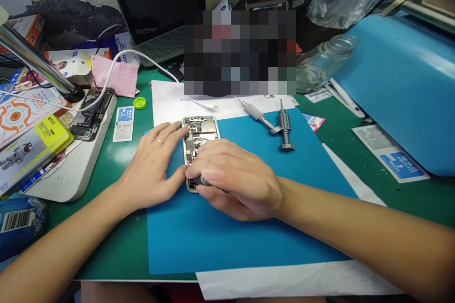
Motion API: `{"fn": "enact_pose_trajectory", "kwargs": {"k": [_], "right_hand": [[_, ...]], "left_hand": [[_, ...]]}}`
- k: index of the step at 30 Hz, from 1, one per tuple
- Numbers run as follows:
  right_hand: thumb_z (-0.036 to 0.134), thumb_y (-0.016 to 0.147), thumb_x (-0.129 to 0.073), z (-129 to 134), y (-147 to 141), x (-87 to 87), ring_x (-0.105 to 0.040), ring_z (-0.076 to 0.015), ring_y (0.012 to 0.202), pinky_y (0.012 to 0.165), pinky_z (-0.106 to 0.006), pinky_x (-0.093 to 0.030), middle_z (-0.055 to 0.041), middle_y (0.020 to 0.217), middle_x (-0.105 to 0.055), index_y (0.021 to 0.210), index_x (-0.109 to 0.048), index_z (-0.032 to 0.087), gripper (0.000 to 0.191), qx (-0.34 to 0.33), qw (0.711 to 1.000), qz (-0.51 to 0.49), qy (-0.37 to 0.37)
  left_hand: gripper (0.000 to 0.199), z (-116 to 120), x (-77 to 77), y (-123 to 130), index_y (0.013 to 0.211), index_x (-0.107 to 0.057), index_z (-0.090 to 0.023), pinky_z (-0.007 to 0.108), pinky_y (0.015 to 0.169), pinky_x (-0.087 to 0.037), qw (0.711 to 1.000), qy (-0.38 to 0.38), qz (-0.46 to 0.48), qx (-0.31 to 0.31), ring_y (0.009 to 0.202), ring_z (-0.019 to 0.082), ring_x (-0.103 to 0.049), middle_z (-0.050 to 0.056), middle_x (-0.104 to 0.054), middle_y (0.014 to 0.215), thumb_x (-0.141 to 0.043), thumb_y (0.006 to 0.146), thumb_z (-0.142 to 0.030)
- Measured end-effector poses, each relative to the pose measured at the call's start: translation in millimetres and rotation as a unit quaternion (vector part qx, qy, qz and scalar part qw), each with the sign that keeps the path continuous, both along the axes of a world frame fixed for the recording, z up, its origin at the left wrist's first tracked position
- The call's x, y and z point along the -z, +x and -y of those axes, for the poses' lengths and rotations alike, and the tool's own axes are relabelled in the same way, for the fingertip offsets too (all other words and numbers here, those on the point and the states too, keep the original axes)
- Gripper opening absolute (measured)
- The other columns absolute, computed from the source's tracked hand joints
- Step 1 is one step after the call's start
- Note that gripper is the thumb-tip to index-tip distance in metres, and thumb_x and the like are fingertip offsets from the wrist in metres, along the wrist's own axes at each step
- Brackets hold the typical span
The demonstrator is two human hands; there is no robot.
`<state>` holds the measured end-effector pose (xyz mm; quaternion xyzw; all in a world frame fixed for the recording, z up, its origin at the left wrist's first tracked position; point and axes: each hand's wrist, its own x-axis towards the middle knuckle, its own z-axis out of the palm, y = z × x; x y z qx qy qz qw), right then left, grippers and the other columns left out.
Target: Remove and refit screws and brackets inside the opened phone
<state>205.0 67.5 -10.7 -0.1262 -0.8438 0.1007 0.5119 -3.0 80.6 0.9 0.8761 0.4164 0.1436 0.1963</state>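
An opened smartphone lies on the blue mat, its inner boards and metal parts exposed. My left hand rests along the phone's left side, fingers stretched out and apart, fingertips and thumb touching its edge. Over the lower half of the phone, my right hand is closed around a small grey screwdriver. Only a bit of this tool shows between the fingers; its tip is hidden. Two more grey screwdrivers lie on the mat to the upper right, touching each other.
A white cable arches over the back left, its plug on white paper. At left stand a white box bearing phone parts and a yellow battery box. A glass jar lies tilted at back right. One back area is pixelated.
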Motion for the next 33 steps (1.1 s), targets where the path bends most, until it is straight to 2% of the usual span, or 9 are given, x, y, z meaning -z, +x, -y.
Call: {"fn": "enact_pose_trajectory", "kwargs": {"k": [6,11,16,20,24,27,33], "right_hand": [[0.011,0.095,-0.052,0.3,0.7,0.4,-0.062,-0.0179,0.078,0.077,-0.037,-0.057,-0.0031,0.080,-0.068,0.145,-0.038,0.012,0.052,0.016,1.000,0.006,0.004],[0.010,0.094,-0.056,-1.5,3.4,4.2,-0.062,-0.0182,0.082,0.076,-0.040,-0.059,-0.0056,0.091,-0.068,0.156,-0.027,0.017,0.069,0.006,0.999,-0.029,-0.012],[0.008,0.093,-0.057,-1.5,1.6,8.9,-0.062,-0.0194,0.082,0.074,-0.042,-0.057,-0.0075,0.096,-0.067,0.157,-0.028,0.018,0.071,-0.004,0.998,-0.058,-0.029],[0.006,0.092,-0.058,-2.0,1.8,9.5,-0.061,-0.0189,0.083,0.074,-0.041,-0.056,-0.0097,0.104,-0.069,0.156,-0.030,0.018,0.071,-0.011,0.997,-0.062,-0.036],[0.007,0.092,-0.059,-3.0,4.0,9.2,-0.061,-0.0187,0.085,0.078,-0.042,-0.057,-0.0100,0.106,-0.069,0.156,-0.028,0.017,0.072,-0.013,0.998,-0.056,-0.038],[0.006,0.091,-0.059,-3.4,4.5,9.7,-0.060,-0.0186,0.082,0.077,-0.042,-0.057,-0.0103,0.105,-0.069,0.157,-0.028,0.017,0.073,-0.012,0.997,-0.061,-0.035],[0.006,0.092,-0.059,-3.4,3.9,10.7,-0.061,-0.0195,0.084,0.077,-0.042,-0.056,-0.0104,0.104,-0.069,0.156,-0.030,0.016,0.071,-0.012,0.997,-0.072,-0.035]], "left_hand": [[0.060,-0.3,-2.9,0.2,0.149,-0.041,-0.016,0.054,0.124,-0.026,1.000,0.000,-0.013,0.013,0.150,0.033,-0.030,0.013,-0.038,0.161,-0.048,0.093,-0.036],[0.059,-0.3,-1.6,-0.8,0.151,-0.040,-0.017,0.053,0.125,-0.024,0.999,0.018,-0.020,0.020,0.150,0.031,-0.030,0.013,-0.039,0.161,-0.048,0.096,-0.037],[0.061,-0.5,-1.3,-4.1,0.154,-0.037,-0.021,0.055,0.124,-0.024,0.999,0.020,-0.038,0.031,0.152,0.033,-0.029,0.012,-0.035,0.164,-0.049,0.099,-0.044],[0.077,-1.8,-3.5,-8.0,0.155,-0.036,-0.020,0.055,0.125,-0.023,0.997,0.016,-0.047,0.051,0.152,0.035,-0.027,0.014,-0.034,0.164,-0.051,0.095,-0.065],[0.108,-3.1,-5.4,-10.5,0.158,-0.033,-0.019,0.057,0.124,-0.024,0.996,0.017,-0.049,0.072,0.152,0.039,-0.026,0.018,-0.031,0.165,-0.056,0.077,-0.087],[0.115,-3.4,-6.0,-10.9,0.159,-0.032,-0.020,0.059,0.123,-0.025,0.995,0.017,-0.059,0.075,0.152,0.041,-0.025,0.018,-0.028,0.166,-0.058,0.072,-0.090],[0.112,-3.7,-6.8,-11.2,0.161,-0.027,-0.023,0.056,0.125,-0.023,0.995,0.008,-0.067,0.072,0.154,0.038,-0.022,0.014,-0.024,0.168,-0.059,0.075,-0.087]]}}
